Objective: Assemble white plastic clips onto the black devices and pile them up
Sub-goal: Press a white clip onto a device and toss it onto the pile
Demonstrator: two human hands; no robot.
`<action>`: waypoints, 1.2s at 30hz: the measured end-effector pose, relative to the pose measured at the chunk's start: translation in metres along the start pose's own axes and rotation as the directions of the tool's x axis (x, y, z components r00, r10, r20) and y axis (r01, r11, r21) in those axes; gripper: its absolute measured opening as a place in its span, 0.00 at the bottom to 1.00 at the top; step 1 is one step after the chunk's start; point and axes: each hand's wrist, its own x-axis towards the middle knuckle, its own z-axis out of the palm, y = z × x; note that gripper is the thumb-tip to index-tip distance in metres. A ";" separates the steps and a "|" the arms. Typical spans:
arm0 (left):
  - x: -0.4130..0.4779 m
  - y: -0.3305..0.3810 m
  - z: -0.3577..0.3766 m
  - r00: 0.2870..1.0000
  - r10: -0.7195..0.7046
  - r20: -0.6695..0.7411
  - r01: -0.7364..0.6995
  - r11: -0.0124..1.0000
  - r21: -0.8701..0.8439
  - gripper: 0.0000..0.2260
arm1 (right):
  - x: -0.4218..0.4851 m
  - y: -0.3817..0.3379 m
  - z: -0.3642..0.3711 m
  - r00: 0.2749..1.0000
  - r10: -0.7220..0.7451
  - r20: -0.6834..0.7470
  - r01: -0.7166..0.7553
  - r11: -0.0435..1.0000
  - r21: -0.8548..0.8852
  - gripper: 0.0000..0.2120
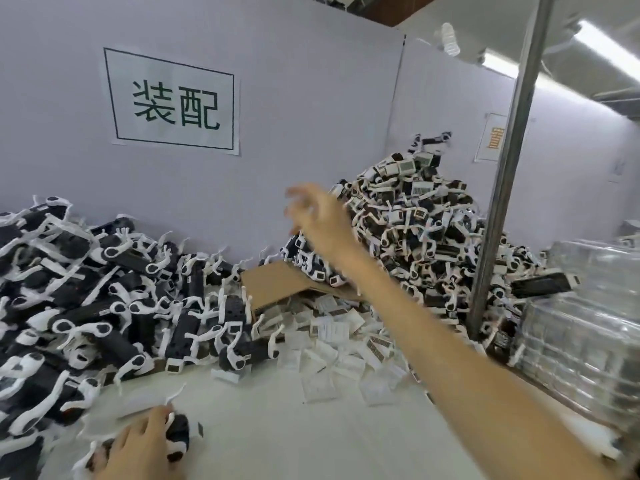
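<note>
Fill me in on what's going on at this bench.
A person's left hand holds one black device at the near edge of the table. The right hand, open and blurred, is stretched out toward the tall pile of clipped devices at back right, holding nothing. Another heap lies on the left.

I'm holding my right arm (450,344) outstretched, right hand (313,216) raised with fingers loosely spread; my left hand (143,445) is lying low, palm down
</note>
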 end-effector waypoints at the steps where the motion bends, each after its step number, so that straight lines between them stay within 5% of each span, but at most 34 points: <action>1: -0.005 0.012 0.007 0.996 -0.081 -0.042 0.081 0.997 -0.005 0.29 | -0.037 0.014 0.020 0.997 0.007 0.074 -0.005 1.000 -0.028 0.11; 2: -0.011 0.028 0.013 0.985 -0.172 -0.019 0.172 0.985 0.032 0.35 | -0.070 0.030 0.038 0.991 0.037 0.129 -0.036 0.999 -0.010 0.11; 5: -0.016 0.065 0.024 0.900 -0.436 0.003 0.436 0.899 -0.051 0.28 | -0.150 0.068 0.083 0.952 0.182 0.245 -0.214 0.971 0.110 0.09; 11: -0.017 0.106 0.017 0.860 -0.408 -0.306 0.277 0.878 -0.391 0.19 | -0.203 0.096 0.120 0.877 0.262 0.402 -0.321 0.943 0.085 0.19; 16: -0.018 0.104 0.014 0.743 -0.640 -0.196 0.269 0.554 -0.788 0.09 | -0.212 0.087 0.122 0.789 0.156 0.594 -0.268 0.958 0.105 0.31; 19: -0.019 0.100 0.009 0.746 -0.666 0.000 0.282 0.316 -0.906 0.06 | -0.212 0.077 0.122 0.832 0.126 0.540 -0.242 0.959 0.149 0.26; 26: -0.021 0.096 0.009 0.803 -0.558 0.212 0.363 0.174 -0.915 0.19 | -0.210 0.077 0.113 0.892 0.084 0.444 -0.167 0.975 0.150 0.18; 28: -0.021 0.093 0.011 0.784 -0.579 0.224 0.347 0.110 -0.932 0.18 | -0.204 0.082 0.108 0.943 0.123 0.308 -0.172 0.975 0.138 0.15; 30: -0.021 0.092 0.013 0.768 -0.578 0.276 0.350 0.018 -0.936 0.17 | -0.196 0.092 0.099 0.974 0.185 0.132 -0.174 0.981 -0.090 0.17; 33: -0.019 0.089 0.013 0.761 -0.529 0.375 0.360 -0.137 -0.923 0.07 | -0.188 0.110 0.079 0.906 0.413 0.087 -0.323 0.811 -0.489 0.28; 36: -0.020 0.090 0.013 0.786 -0.467 0.405 0.378 -0.155 -0.913 0.08 | -0.187 0.127 0.064 0.806 0.571 0.153 -0.410 0.727 -0.550 0.27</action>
